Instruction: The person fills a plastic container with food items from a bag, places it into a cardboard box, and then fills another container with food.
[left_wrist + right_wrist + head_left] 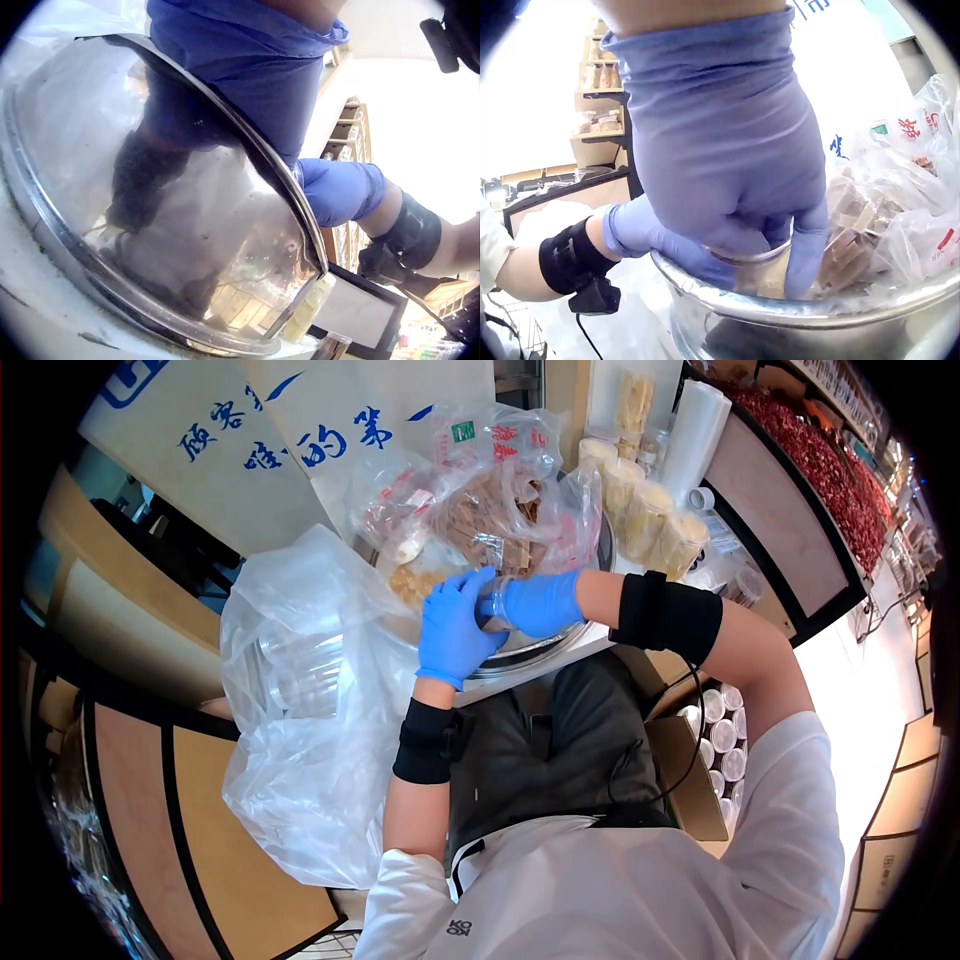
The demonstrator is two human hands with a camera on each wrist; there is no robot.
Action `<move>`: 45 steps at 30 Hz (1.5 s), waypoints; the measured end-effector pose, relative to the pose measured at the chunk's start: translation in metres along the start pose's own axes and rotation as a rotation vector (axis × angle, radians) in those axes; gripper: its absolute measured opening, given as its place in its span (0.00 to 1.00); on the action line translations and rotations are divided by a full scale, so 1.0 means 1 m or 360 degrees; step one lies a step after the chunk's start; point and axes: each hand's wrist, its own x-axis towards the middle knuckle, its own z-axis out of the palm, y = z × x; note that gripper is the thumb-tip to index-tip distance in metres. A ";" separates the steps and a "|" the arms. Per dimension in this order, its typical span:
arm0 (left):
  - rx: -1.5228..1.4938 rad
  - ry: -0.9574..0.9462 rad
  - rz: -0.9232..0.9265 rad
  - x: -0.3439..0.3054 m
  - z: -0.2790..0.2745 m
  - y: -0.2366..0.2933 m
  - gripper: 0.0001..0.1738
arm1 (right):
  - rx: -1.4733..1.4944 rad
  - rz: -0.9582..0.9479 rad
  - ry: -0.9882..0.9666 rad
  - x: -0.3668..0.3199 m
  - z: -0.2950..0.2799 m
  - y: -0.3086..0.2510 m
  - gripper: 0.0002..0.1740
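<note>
Both hands wear blue gloves and meet over a steel bowl on the counter. Between them is a small clear jar. My right hand curls over the jar's top; in the right wrist view its fingers wrap the clear rim just above the bowl. My left hand grips the jar from the near side, and its glove reaches in under the right hand. The left wrist view shows the bowl's outer wall, the left glove and the right hand. What the jar holds is hidden.
A clear bag of brown pieces lies behind the bowl. A big plastic bag of clear jars fills the left. Filled jars and a roll of bags stand at the back right. A box of lidded jars sits lower right.
</note>
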 end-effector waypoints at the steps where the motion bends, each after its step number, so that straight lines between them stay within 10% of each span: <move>1: 0.0033 0.0053 0.0029 0.000 0.000 0.000 0.43 | 0.0092 -0.0062 -0.0053 0.002 -0.002 0.003 0.21; 8: 0.0045 0.0055 0.0001 -0.001 -0.002 0.001 0.44 | 0.0483 -0.0473 0.0080 0.005 0.005 0.030 0.22; 10: 0.0061 0.0090 0.0030 0.000 -0.005 0.002 0.42 | 0.1116 0.0265 -0.0254 -0.015 -0.032 -0.011 0.17; 21: -0.0155 0.0125 0.0053 -0.002 -0.012 -0.004 0.38 | 0.2870 0.0459 -0.0029 -0.012 -0.008 0.008 0.34; 30: -0.0106 0.0228 0.0005 -0.008 -0.004 -0.002 0.41 | 0.2577 0.0345 -0.0256 -0.007 -0.032 -0.029 0.43; 34: -0.0237 0.0256 -0.0261 -0.007 0.005 -0.004 0.45 | 0.2338 0.0303 0.0196 -0.025 -0.040 -0.024 0.41; 41: -0.0372 0.0743 -0.0331 -0.006 0.015 -0.006 0.48 | 0.1878 0.0480 0.1350 -0.058 -0.043 0.088 0.23; 45: -0.0340 0.0527 -0.0322 -0.004 0.011 -0.007 0.45 | 0.1031 0.0546 0.1181 -0.065 0.015 0.227 0.18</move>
